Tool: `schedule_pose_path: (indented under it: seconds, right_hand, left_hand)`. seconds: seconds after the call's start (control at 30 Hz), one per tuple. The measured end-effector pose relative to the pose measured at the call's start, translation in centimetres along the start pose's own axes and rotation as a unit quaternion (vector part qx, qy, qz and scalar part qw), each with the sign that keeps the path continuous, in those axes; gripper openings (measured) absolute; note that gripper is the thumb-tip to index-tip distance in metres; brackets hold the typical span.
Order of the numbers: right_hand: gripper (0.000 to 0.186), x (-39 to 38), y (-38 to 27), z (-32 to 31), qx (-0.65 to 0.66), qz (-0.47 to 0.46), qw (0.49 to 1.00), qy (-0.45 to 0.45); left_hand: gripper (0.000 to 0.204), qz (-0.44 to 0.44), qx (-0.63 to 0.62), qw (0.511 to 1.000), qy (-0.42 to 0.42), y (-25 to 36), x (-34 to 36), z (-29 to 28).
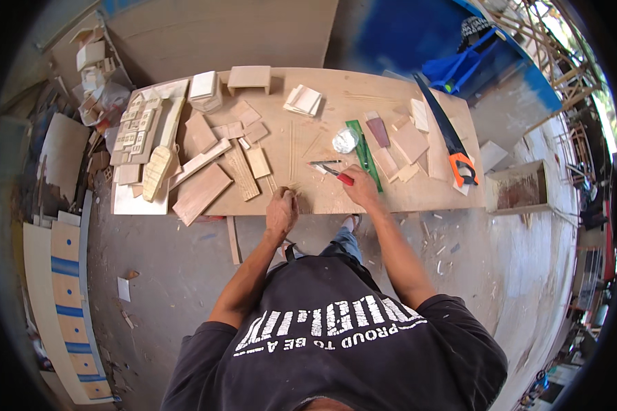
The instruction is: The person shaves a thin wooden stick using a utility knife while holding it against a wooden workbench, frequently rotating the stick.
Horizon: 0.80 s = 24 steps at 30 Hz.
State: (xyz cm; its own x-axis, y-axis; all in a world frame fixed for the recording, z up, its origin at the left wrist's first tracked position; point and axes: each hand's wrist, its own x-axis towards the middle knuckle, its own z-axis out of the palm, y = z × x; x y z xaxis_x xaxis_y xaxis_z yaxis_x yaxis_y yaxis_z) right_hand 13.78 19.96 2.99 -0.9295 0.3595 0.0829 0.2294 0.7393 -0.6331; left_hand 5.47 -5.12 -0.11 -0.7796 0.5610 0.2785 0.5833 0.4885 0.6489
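Observation:
My right hand (365, 188) grips a red-handled knife (345, 179), its dark blade pointing left over the wooden table (322, 198). Just beyond the blade lies a slim pencil-like stick (324, 162). At the table's near edge, my left hand (282, 211) is closed with curled fingers; what it pinches is hidden. Thin wood strips (271, 183) lie close beside that hand. Past my right hand are a green ruler (363, 154) and a round, shiny, clear-looking container (345, 140).
Loose wood pieces (203, 193) cover the table's left side, near a carved wooden house model (138, 130). More blocks (410, 142) and an orange-handled saw (462, 168) lie at right. A blue chair (459, 65) stands beyond the far right corner. Scraps litter the floor (445, 253).

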Motion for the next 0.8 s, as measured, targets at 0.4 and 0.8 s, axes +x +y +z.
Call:
schedule_pose_path:
  seconds: [0.4,0.8]
  right_hand:
    - [0.018,-2.5,2.6,-2.5,-0.045,-0.092,0.993,-0.06]
    - [0.016,-4.7,-0.8,1.4,0.072,-0.048,0.995,-0.042]
  left_hand:
    - [0.009,-0.079,-0.109,0.99,0.047,1.9,-2.1,1.9]
    - [0.005,-0.439,-0.435,0.784,0.061,6.5,-4.9,3.4]
